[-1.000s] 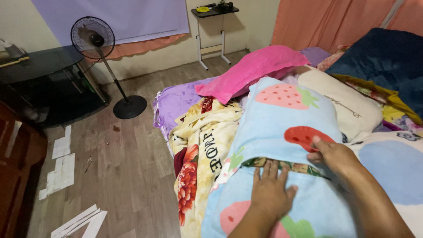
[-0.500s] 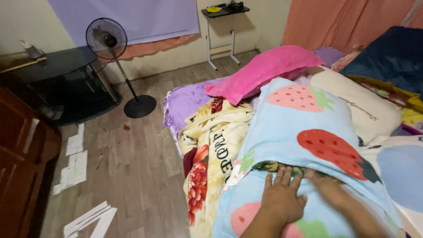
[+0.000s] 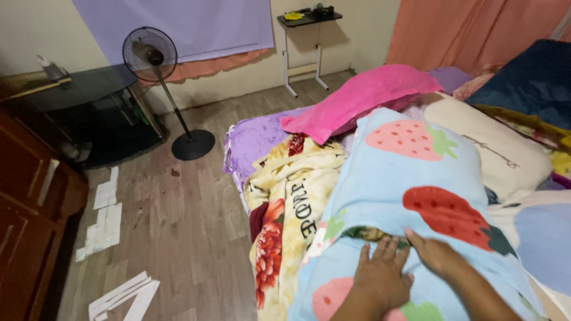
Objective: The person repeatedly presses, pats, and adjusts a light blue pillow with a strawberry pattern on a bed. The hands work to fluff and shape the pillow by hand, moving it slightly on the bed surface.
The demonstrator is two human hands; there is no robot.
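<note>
**Both hands flat on the strawberry blanket**

At far left stands a dark wooden cabinet (image 3: 30, 226), with white paper strips (image 3: 107, 220) scattered on the wood floor (image 3: 178, 238). Behind them are a black glass stand (image 3: 83, 101) and 1 pedestal fan (image 3: 151, 56).

Right of the floor, a yellow floral blanket (image 3: 285, 214) hangs off the bed, over a purple sheet (image 3: 256, 139), with a pink pillow (image 3: 363, 95) above.

My left hand (image 3: 380, 276) lies flat, fingers spread, on the light blue strawberry blanket (image 3: 416, 178). My right hand (image 3: 437, 255) sits just beside it, open, palm pressing the fold edge. Neither hand grips anything.

1 second ago my right hand was further right, holding the fold's edge; now it has slid in beside my left, and the blanket's top half lies doubled over, so I judge the fold is laid and being pressed flat.

At far right sit a cream pillow (image 3: 493, 142) and a dark blue blanket (image 3: 529, 77).
</note>
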